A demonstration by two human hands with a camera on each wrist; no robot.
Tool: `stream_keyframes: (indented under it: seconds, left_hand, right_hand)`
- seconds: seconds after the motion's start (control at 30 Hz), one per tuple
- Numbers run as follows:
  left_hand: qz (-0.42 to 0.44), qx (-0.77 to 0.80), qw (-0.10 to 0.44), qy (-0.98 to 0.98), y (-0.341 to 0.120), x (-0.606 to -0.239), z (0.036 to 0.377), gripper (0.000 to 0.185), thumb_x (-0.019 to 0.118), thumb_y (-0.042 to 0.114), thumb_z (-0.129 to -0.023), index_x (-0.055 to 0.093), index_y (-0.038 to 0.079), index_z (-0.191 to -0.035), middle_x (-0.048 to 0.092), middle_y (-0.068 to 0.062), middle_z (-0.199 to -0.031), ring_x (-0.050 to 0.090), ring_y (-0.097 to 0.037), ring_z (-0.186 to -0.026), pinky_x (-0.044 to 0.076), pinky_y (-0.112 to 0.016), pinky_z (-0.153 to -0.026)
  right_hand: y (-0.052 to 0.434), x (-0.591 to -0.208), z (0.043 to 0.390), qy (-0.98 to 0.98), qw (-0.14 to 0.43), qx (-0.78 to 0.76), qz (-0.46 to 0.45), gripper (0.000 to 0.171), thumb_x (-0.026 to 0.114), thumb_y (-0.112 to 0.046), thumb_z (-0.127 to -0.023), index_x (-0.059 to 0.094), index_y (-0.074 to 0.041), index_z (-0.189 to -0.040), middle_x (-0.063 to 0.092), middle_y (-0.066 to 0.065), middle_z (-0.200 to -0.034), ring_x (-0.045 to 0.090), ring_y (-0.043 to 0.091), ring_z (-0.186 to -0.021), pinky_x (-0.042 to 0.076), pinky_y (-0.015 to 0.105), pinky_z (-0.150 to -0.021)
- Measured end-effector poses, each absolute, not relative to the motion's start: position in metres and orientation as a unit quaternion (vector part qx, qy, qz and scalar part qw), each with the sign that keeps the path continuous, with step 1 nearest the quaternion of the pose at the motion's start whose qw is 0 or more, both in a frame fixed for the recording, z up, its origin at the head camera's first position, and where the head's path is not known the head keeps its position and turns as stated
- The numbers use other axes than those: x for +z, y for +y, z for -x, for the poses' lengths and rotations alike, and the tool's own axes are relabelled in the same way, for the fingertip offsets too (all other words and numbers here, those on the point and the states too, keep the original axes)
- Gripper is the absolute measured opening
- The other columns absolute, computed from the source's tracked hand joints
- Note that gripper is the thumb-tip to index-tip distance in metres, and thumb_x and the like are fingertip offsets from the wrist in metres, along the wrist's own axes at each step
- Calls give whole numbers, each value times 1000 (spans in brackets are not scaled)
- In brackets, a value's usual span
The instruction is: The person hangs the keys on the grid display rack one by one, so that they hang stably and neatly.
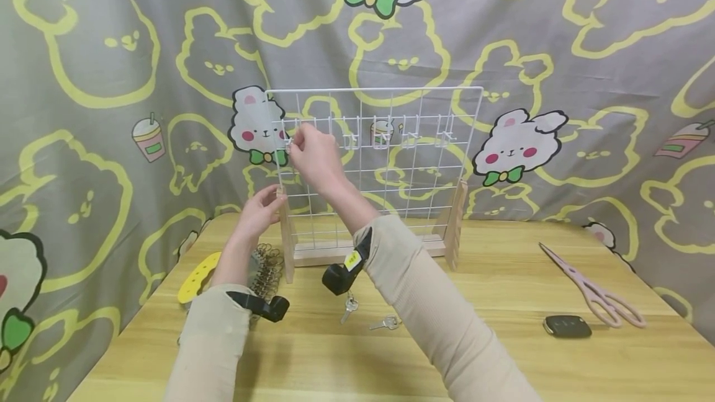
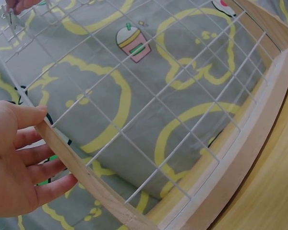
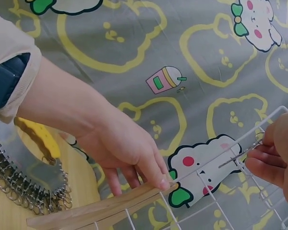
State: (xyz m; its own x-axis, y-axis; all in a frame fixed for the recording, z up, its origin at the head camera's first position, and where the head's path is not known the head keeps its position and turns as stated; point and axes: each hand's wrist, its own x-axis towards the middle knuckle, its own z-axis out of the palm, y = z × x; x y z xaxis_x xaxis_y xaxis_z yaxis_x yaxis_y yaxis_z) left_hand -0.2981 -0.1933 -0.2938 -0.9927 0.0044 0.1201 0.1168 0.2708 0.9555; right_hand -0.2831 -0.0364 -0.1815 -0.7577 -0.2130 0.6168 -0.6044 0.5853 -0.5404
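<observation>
A white wire grid rack (image 1: 391, 160) stands upright in a wooden base (image 1: 313, 254) at the back of the table. My right hand (image 1: 310, 151) is raised to its upper left corner and pinches a small metal key (image 3: 241, 153) against the wires. My left hand (image 1: 259, 209) rests on the rack's left wooden upright (image 2: 86, 177), with straight fingers (image 2: 48, 170) against its side and the thumb (image 3: 156, 175) at its top. Several white hooks (image 1: 410, 135) hang along the grid's upper row.
A pile of metal key rings (image 1: 268, 272) and a yellow perforated piece (image 1: 195, 275) lie left of the rack. Two loose keys (image 1: 349, 306) (image 1: 385, 323) lie in front. A black car fob (image 1: 566, 326) and pink scissors (image 1: 592, 287) lie at the right. Patterned cloth hangs behind.
</observation>
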Motion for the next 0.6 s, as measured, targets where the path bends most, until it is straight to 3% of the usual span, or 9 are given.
stream_keyframes:
  seconds: [0.37, 0.6]
  left_hand:
    - [38, -597, 46, -800, -192, -294, 297, 61, 46, 26, -98, 18, 5, -148, 21, -21, -149, 29, -33, -133, 38, -44, -103]
    - [40, -602, 46, -796, -191, -293, 296, 60, 46, 24, -99, 18, 4, -148, 23, -22, -148, 31, -33, -132, 38, -43, -103]
  right_hand:
    - [-27, -184, 287, -849, 249, 369, -284, 9, 57, -10, -90, 64, -5, -92, 67, 4, -86, 60, 12, -71, 48, 16, -63]
    - [-12, -192, 283, -826, 210, 399, -339, 10, 58, -11, -90, 63, -3, -94, 67, 5, -80, 61, 11, -61, 49, 15, -56]
